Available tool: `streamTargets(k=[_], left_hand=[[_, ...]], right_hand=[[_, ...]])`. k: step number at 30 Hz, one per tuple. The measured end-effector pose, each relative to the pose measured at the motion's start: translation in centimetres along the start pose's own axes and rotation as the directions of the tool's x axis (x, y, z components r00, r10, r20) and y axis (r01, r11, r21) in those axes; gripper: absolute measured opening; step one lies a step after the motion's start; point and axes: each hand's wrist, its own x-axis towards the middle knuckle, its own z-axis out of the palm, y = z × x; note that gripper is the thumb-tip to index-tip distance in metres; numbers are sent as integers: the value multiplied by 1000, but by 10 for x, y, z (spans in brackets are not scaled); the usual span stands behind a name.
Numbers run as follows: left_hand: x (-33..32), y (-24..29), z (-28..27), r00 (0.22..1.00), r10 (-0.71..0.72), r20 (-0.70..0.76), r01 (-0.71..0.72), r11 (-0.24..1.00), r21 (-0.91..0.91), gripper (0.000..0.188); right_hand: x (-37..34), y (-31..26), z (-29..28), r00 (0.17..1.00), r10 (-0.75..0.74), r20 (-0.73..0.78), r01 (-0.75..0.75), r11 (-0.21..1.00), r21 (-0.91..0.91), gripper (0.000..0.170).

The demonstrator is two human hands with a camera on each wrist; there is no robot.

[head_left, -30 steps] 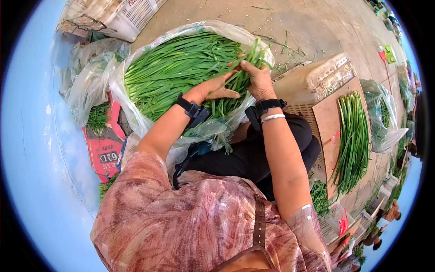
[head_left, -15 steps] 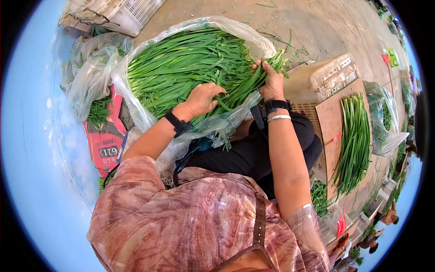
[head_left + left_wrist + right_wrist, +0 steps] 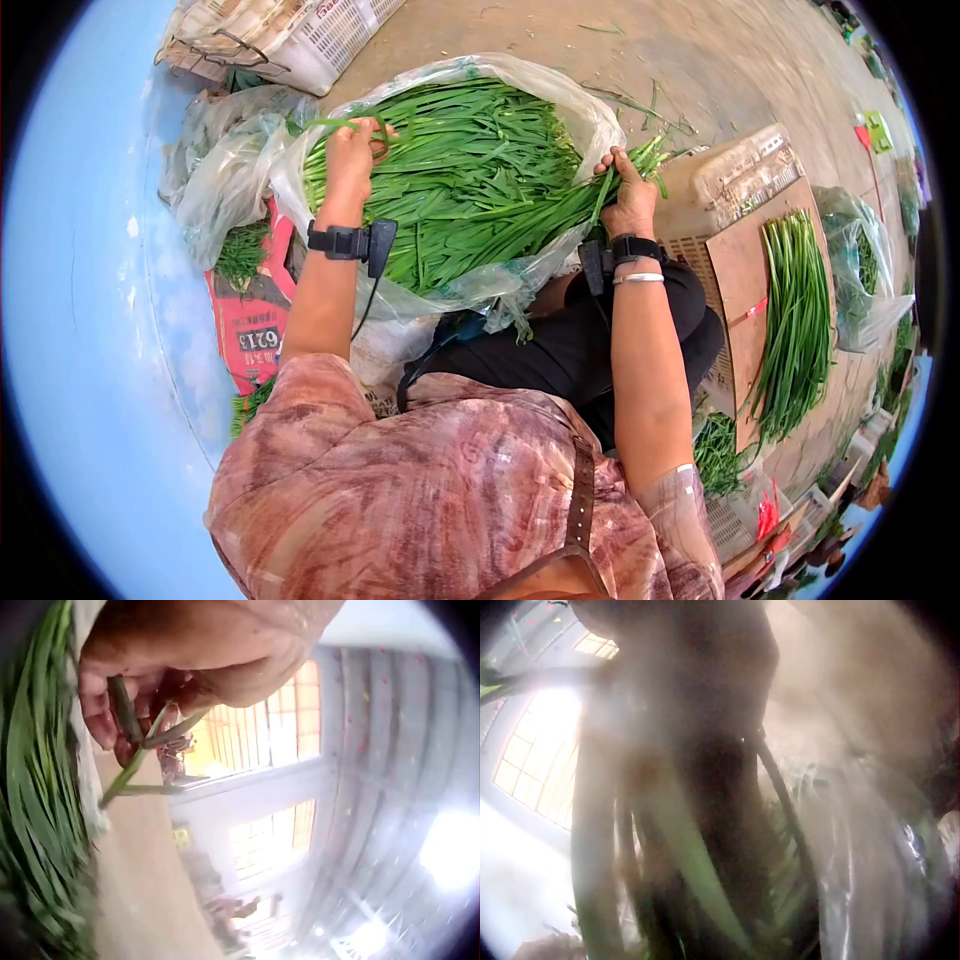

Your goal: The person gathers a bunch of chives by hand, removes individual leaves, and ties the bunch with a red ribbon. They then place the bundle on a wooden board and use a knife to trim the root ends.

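A clear plastic bag [image 3: 290, 182] lies wide open, full of long green leafy stalks [image 3: 470, 170]. Over the bag's left part, my left hand [image 3: 350, 165] pinches a few loose green blades [image 3: 335, 122]; in the left wrist view the hand [image 3: 195, 652] has curled fingers around thin blades [image 3: 124, 776]. At the bag's right rim, my right hand [image 3: 630, 200] grips the ends of a bunch [image 3: 648, 158] whose leaves trail left across the pile. The right wrist view is blurred, with stalks [image 3: 697, 877] close to the camera.
Right of the bag stands a crate [image 3: 700, 190] with a board [image 3: 735, 290] bearing a bundle of stalks [image 3: 795, 320]. Another bag [image 3: 855, 270] lies beyond. A white crate [image 3: 320, 40], a crumpled bag [image 3: 225, 160] and a red sack [image 3: 245, 320] are at left.
My left hand has moved left and up from beside the bunch to the bag's left part, now pinching loose blades. My right hand still grips the bunch, slightly farther right and lower.
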Motion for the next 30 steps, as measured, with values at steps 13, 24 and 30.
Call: streamTargets(k=[13,24,30], left_hand=[[-21,-70,119,515,-240,823,-684,463,564,29],[11,63,33,865,246,438,-308,948,74,29],[9,118,21,867,378,325,-182,847,-500,39]], right_hand=[[-18,-4,7,997,-31,73,39,993,-111,10],[-14,0,1,997,-73,28,75,992,-97,10],[-35,-10,12,993,-84,87,93,990,-110,10]])
